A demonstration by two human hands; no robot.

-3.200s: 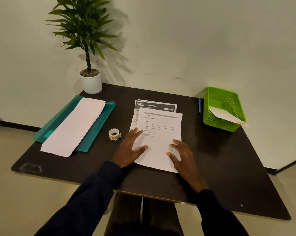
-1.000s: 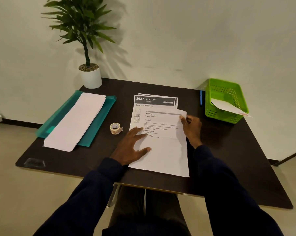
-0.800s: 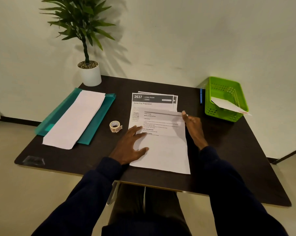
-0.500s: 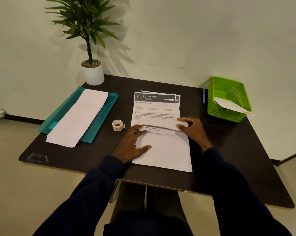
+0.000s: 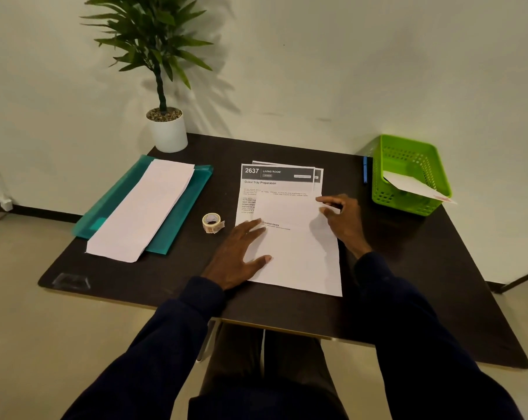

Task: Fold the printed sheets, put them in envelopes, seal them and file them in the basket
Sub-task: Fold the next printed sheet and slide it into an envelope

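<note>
A printed sheet (image 5: 302, 262) lies on the dark table in front of me. Its far part is curled over toward me, so the blank back shows. My left hand (image 5: 241, 253) presses flat on the sheet's left side. My right hand (image 5: 343, 221) pinches the curled part at its right corner. More printed sheets (image 5: 277, 174) lie just behind, partly covered. To the left, white envelopes (image 5: 144, 207) are stacked on a teal folder (image 5: 193, 198). The green basket (image 5: 408, 150) stands at the far right with one envelope (image 5: 414, 184) in it.
A small tape roll (image 5: 211, 222) sits just left of my left hand. A blue pen (image 5: 365, 172) lies beside the basket. A potted plant (image 5: 167, 133) stands at the far left corner by the wall. The table's near edge is close below the sheet.
My right hand reached to the sheet's far right corner, took it and drew the far part over toward me. My left hand stayed pressed on the sheet.
</note>
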